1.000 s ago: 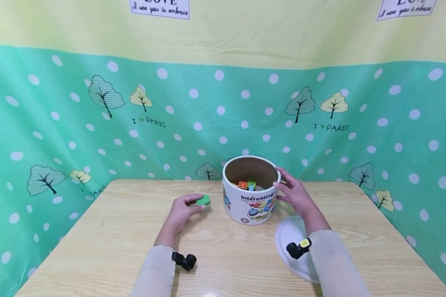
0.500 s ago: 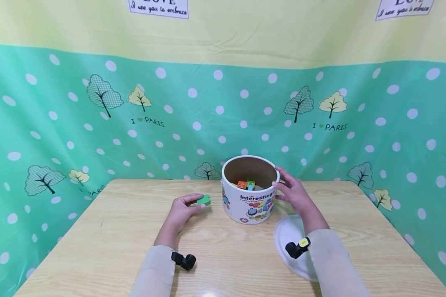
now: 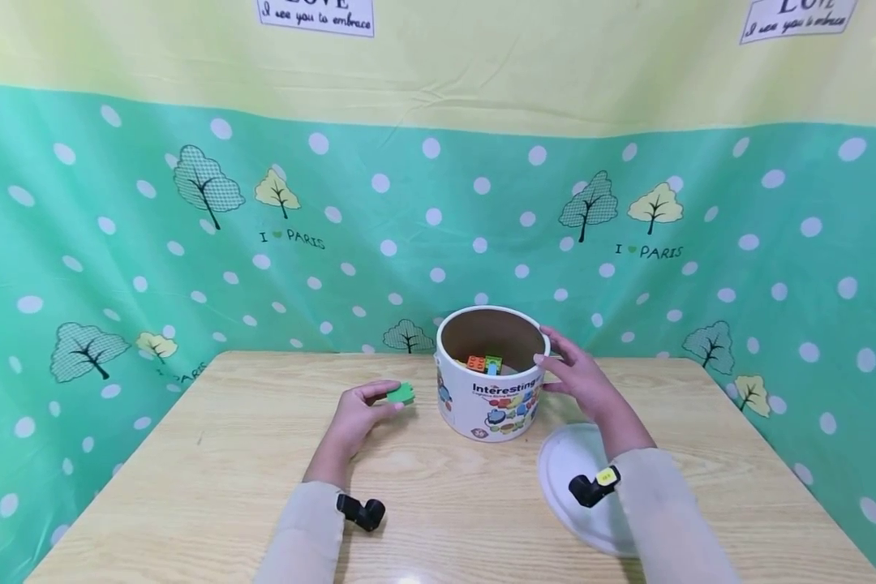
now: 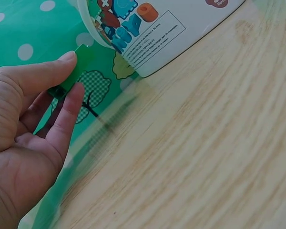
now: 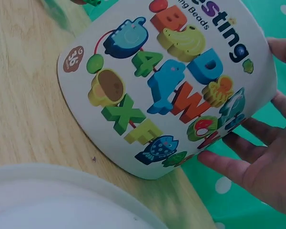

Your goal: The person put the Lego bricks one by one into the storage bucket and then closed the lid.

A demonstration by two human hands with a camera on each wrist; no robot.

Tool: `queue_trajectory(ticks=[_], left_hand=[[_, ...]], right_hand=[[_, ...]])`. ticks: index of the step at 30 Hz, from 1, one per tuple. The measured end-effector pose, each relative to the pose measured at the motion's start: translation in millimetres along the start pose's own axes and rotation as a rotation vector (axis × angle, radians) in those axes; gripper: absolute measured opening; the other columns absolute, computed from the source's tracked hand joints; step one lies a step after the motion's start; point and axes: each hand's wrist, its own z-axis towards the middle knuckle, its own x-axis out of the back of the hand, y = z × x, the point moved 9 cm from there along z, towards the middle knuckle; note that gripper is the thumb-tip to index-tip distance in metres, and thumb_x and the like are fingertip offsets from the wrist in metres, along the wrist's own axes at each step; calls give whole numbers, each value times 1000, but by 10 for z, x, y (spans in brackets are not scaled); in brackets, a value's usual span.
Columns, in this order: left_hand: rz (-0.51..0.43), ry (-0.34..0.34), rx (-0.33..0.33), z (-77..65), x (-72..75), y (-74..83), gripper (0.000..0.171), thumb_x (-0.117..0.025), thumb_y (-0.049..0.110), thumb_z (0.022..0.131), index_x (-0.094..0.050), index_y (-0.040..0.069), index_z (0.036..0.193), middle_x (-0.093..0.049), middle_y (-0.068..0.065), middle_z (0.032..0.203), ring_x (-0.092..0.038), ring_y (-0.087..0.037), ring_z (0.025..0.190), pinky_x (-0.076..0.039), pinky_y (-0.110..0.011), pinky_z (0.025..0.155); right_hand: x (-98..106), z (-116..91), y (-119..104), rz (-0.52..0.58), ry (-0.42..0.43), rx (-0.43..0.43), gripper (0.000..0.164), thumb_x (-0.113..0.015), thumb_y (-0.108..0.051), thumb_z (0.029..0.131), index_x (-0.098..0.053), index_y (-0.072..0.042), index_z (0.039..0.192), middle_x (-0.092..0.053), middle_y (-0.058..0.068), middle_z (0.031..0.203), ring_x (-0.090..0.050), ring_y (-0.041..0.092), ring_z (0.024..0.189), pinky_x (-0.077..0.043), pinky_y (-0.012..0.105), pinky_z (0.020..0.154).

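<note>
My left hand (image 3: 358, 418) pinches a small green toy brick (image 3: 401, 393) between thumb and fingers, above the table left of a white bucket. In the left wrist view the green brick (image 4: 78, 69) sits at the fingertips. The open-topped bucket (image 3: 456, 414) stands upright, its side printed with colourful letters and animals. At its right side my right hand (image 3: 580, 377) holds it near the rim. The right wrist view shows fingers (image 5: 224, 164) spread against the bucket's side. Inside lie an orange brick (image 3: 476, 363) and a green piece (image 3: 493, 362); the rest is hidden.
A round white lid (image 3: 564, 466) lies on the wooden table (image 3: 212, 487) in front of the bucket, partly under my right forearm. Behind the table hangs a green and yellow printed cloth (image 3: 409, 203). Small black cameras (image 3: 361, 513) are strapped to both wrists.
The green brick has turned slightly in my left fingers. My right forearm has shifted a little to the right, while that hand stays at the bucket.
</note>
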Motion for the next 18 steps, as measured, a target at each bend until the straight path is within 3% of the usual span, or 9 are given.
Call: queue_trajectory(ticks=[5,10,18], left_hand=[[-15,-2,8,3,-5,-9,42,-78,-3,79,-66,-2,120,-61,-14,129,-54,-25,118,-51,-21,87],[-14,-15,15,-68,-10,52,42,-77,-7,78,-66,-5,119,-61,-16,128,-53,-29,119,-51,-20,87],[21,-15,-12,-21,-24,-18,43,-81,-1,75,-69,0,116,-63,-11,125,-54,-27,117,-49,-21,90]], right_hand=[[-17,5,-23,-60,-13,-15,88,-69,-44,89,-16,-29,157,-16,16,160,-26,44,141,-46,57,95],[-103,-2,-1,-47,-50,-16,93,-72,-40,88,-10,-32,158,-16,17,160,-26,45,140,-45,60,95],[-87,-12,-21,-129,-14,-30,102,-75,-47,82,-8,-35,157,-19,18,159,-27,44,139,-46,58,95]])
